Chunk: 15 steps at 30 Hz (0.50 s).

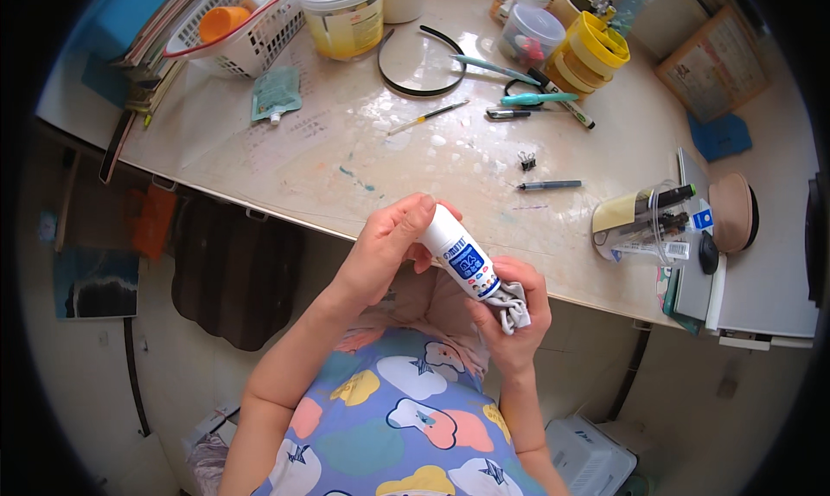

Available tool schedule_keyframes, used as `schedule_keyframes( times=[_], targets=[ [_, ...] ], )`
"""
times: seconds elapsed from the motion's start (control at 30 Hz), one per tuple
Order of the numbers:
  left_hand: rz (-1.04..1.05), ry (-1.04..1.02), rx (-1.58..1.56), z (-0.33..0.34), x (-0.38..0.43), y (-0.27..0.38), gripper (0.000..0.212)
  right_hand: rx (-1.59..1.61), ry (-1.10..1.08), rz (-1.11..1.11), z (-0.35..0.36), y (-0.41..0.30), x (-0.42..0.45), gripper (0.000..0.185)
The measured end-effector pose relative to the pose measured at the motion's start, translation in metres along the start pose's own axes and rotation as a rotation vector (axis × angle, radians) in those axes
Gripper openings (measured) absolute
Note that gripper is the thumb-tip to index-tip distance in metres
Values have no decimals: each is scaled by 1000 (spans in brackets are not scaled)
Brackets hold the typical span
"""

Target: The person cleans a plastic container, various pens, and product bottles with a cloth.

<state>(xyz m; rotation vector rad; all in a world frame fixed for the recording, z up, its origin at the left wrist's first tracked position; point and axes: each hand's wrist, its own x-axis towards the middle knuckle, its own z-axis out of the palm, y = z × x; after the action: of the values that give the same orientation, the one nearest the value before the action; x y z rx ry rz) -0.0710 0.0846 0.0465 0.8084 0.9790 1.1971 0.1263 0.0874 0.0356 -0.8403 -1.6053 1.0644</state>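
A white plastic bottle with a blue printed label lies tilted between my two hands, just off the desk's front edge. My left hand grips its white cap end, thumb on top. My right hand holds a crumpled light grey cloth against the bottle's lower end. Beyond them on the desk lie a dark pen, a black binder clip, a thin brush or pen and a black headband.
A white plastic basket, a lidded tub and a green pouch stand or lie at the back left. Yellow tape rolls stand at the back right, near several pens. A clear pen holder is on the right.
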Motion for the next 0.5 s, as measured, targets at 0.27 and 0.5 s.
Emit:
schedule_keyframes(
  times=[0.27,0.5],
  targets=[
    [130,76,-63,8,-6,-5,50,-296,88,-178,19,4,-10,47],
    [91,89,-37,14,1,-6,50,-336,129,-164,18,6,-11,48]
  ],
)
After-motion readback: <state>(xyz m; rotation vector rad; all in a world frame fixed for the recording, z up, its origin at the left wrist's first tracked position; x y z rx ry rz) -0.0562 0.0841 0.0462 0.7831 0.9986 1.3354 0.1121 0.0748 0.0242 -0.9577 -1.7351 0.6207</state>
